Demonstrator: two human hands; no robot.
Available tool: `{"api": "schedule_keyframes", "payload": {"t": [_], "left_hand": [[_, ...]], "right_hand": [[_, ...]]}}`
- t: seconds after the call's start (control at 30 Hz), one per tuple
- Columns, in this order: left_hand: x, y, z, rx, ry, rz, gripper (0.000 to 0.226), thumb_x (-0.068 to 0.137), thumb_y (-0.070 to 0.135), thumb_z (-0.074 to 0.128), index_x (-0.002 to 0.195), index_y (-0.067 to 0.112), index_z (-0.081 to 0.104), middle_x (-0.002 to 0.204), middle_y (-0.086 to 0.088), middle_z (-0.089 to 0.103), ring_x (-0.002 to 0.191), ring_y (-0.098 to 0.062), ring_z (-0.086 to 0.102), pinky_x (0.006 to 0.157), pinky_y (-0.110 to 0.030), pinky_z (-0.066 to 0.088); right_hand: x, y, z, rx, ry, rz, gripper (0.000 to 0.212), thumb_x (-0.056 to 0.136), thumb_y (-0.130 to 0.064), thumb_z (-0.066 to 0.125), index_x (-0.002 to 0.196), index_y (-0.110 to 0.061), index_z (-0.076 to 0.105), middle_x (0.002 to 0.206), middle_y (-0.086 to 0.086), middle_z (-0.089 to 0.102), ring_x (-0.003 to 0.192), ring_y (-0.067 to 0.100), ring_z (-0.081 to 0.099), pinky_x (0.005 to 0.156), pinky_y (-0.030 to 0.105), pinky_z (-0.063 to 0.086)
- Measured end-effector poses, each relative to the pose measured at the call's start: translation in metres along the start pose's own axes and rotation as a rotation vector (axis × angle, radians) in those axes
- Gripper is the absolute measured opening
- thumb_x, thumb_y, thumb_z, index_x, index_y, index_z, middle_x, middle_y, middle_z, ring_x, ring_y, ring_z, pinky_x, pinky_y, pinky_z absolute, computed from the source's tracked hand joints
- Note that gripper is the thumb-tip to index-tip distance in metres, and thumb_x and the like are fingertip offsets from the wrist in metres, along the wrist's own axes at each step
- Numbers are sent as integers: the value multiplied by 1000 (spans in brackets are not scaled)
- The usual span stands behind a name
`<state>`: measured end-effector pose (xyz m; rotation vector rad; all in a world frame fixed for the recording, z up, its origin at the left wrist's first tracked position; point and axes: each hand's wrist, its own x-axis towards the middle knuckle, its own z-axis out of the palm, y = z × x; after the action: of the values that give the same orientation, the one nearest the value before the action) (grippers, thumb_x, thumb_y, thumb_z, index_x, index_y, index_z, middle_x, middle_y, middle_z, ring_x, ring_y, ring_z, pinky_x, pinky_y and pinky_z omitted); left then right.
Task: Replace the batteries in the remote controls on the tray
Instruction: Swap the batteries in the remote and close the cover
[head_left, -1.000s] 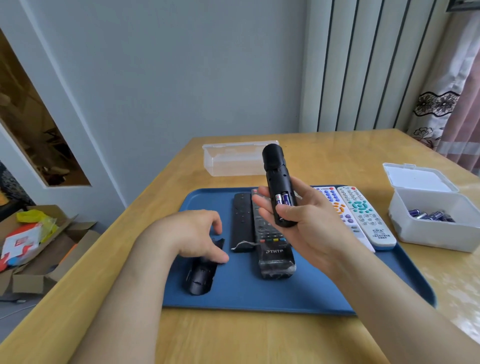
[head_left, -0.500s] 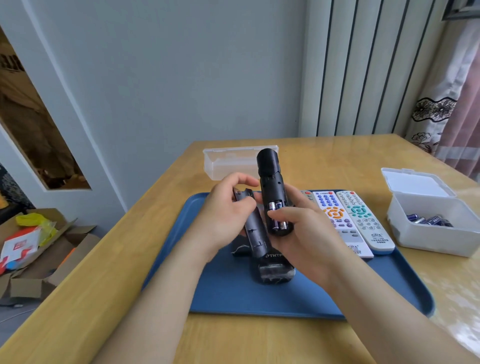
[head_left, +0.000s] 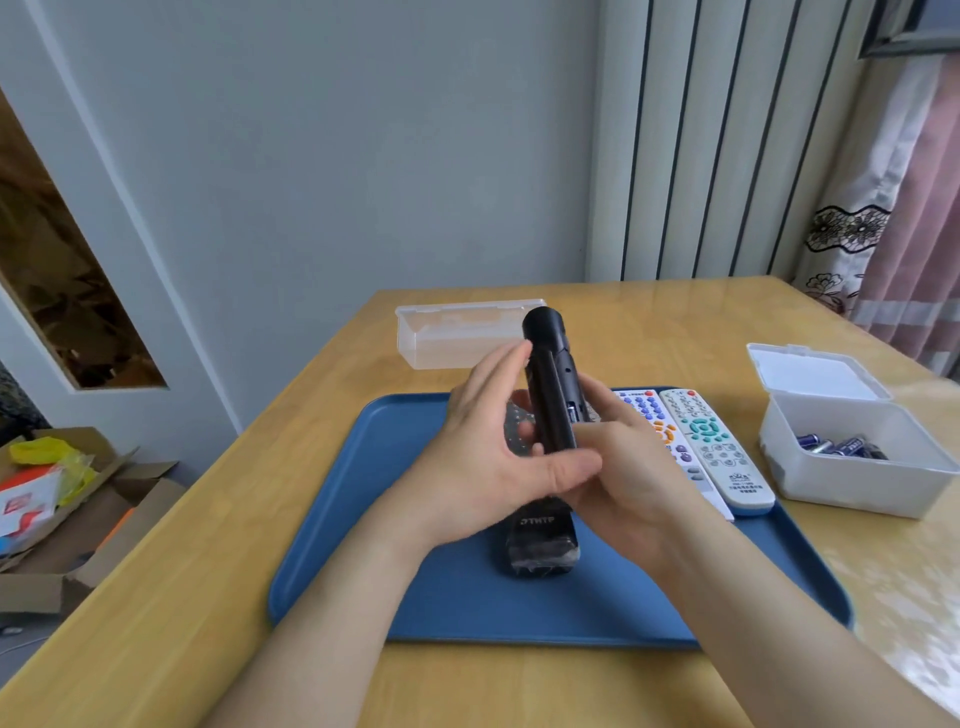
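Wooden table (head_left: 208, 597) bears a white box (head_left: 857, 483) of batteries (head_left: 836, 446); left hand (head_left: 483, 457) and right hand (head_left: 628, 467) grip a black remote (head_left: 550, 395).

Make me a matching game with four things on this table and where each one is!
Things:
1. round-tipped black remote
2. white remote with green buttons
3. batteries
4. clear box

Places:
a. inside the white box
b. held up by the left hand and right hand
c. lying on the blue tray
d. on the table, beyond the tray

Pairs: 1-b, 2-c, 3-a, 4-d.
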<state>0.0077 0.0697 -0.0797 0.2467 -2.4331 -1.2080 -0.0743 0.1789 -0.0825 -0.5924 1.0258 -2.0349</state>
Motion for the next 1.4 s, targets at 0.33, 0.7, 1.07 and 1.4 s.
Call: {"api": "schedule_keyframes", "payload": {"t": [0.33, 0.7, 1.07, 1.4], "left_hand": [[-2, 0, 0, 314, 73, 137, 114, 59, 38, 87, 151, 33, 21, 147, 28, 23, 133, 8, 16, 105, -6, 17], [-5, 1, 2, 325, -101, 203, 111, 71, 43, 80, 154, 28, 7, 154, 30, 2, 137, 14, -2, 89, 11, 17], [-1, -4, 4, 199, -30, 185, 103, 70, 35, 81, 153, 24, 22, 140, 46, 8, 142, -4, 19, 104, -32, 45], [-2, -5, -7, 198, 0, 83, 125, 51, 54, 82, 152, 37, 10, 155, 29, -14, 141, 11, -10, 94, 7, 22]], "right_hand": [[1, -3, 5, 134, 41, 93, 30, 99, -18, 45, 122, -16, 64, 86, 7, 67, 71, 19, 61, 58, 27, 49], [-8, -4, 11, -104, 128, 18, 27, 103, -22, 45, 103, -31, 71, 85, 1, 74, 66, 15, 67, 55, 29, 55], [-7, 0, 16, -140, 115, -36, 27, 105, -13, 40, 110, -21, 65, 69, -2, 70, 55, 16, 60, 53, 27, 53], [-3, 4, 9, -404, 103, -85, 31, 105, -15, 39, 121, -22, 64, 98, 11, 75, 67, 29, 63, 69, 39, 56]]}}
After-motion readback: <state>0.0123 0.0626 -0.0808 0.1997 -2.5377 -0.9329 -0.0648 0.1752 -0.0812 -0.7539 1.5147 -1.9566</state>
